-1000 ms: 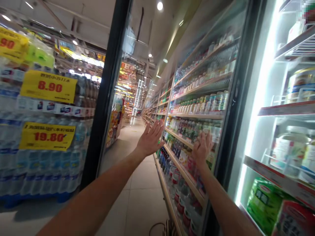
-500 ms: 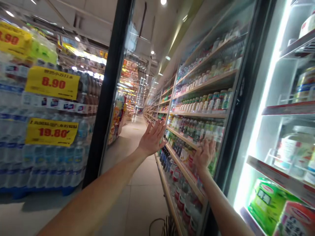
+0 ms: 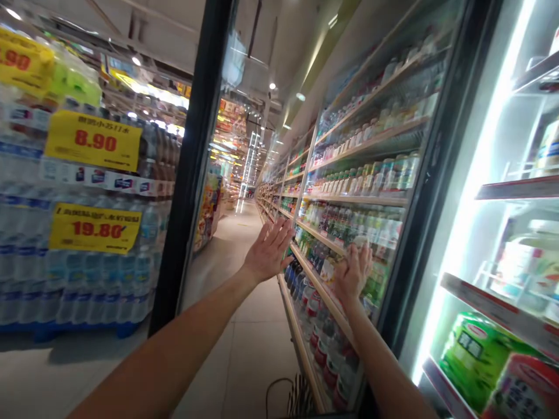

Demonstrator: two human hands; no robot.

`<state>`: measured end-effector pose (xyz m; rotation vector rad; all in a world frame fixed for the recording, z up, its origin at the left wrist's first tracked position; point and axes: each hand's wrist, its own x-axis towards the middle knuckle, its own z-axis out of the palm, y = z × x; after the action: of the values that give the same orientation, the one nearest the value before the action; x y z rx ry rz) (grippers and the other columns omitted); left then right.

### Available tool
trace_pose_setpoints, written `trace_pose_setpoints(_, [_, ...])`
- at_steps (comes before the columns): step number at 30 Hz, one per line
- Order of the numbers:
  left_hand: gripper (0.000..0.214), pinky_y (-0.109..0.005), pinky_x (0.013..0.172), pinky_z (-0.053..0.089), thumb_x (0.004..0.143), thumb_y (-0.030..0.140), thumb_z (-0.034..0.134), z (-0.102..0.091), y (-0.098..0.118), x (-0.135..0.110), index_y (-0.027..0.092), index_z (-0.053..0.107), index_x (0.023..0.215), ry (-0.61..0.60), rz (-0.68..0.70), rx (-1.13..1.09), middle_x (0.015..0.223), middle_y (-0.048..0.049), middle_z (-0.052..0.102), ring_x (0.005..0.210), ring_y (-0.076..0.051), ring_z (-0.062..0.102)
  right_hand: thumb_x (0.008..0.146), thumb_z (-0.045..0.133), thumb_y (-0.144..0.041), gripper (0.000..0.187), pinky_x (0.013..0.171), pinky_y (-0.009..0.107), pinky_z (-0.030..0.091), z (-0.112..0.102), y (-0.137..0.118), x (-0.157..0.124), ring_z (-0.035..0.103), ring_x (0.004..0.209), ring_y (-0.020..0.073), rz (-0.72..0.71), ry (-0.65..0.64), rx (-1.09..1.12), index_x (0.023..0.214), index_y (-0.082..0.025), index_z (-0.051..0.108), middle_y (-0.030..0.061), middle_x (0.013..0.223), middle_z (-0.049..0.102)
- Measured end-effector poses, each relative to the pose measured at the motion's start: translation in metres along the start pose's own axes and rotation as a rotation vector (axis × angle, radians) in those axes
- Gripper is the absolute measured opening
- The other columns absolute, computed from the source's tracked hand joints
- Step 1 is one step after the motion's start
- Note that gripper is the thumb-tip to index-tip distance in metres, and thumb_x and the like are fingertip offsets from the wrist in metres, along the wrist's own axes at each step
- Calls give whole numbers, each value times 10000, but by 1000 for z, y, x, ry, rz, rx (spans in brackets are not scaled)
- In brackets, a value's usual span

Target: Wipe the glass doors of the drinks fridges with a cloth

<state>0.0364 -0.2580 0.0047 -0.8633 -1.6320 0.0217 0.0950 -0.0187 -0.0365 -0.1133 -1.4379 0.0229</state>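
Note:
Both of my hands press flat against an open glass cooler door [image 3: 332, 145] with a black frame. My left hand [image 3: 269, 250] lies on the pane with its fingers stretched out and spread. My right hand [image 3: 353, 272] rests on the glass nearer the door's right frame, fingers also out flat. Neither hand holds anything. Through the pane I see aisle shelves full of bottles [image 3: 349, 192]. To the right, the lit cooler interior [image 3: 502, 233] stands uncovered, with green packages [image 3: 476, 349] on its lower shelf.
Stacked water bottle packs [image 3: 82, 273] with yellow price signs [image 3: 94, 227] stand at the left. A long tiled aisle [image 3: 244, 326] runs ahead. A dark wire basket [image 3: 297, 401] shows at the bottom edge. Cooler shelves [image 3: 515, 189] hold jars and cartons.
The door and both hands have shifted slightly right and down in view. My right hand has slid a little left along the glass. More of the door's pane is visible.

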Motion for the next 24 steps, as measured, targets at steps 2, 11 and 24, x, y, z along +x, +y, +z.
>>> trace_pose_setpoints(2, [664, -498, 1107, 149, 879, 485, 378, 0, 0, 1, 102, 254, 1407, -2, -2, -2, 1481, -129, 238, 1381, -286, 157, 832, 392, -190, 509, 1042, 542, 293, 5, -24, -8, 251, 1358, 276, -159, -45, 39, 1340, -216, 412, 120, 1426, 365])
trace_pose_setpoints(11, [663, -497, 1112, 133, 884, 481, 364, 0, 1, 1, 97, 245, 1411, -16, -5, -15, 1484, -122, 234, 1382, -284, 153, 825, 383, -202, 513, 1042, 566, 274, -10, 29, -16, 279, 1345, 285, -95, -73, -30, 1336, -204, 416, 126, 1433, 354])
trace_pose_setpoints(24, [664, -508, 1109, 132, 886, 460, 369, 1, 6, -6, 92, 221, 1418, -27, -23, -21, 1485, -135, 219, 1385, -288, 133, 816, 410, -200, 506, 1053, 545, 277, -13, 25, -35, 268, 1353, 271, -230, -161, 35, 1320, -241, 434, 94, 1429, 369])
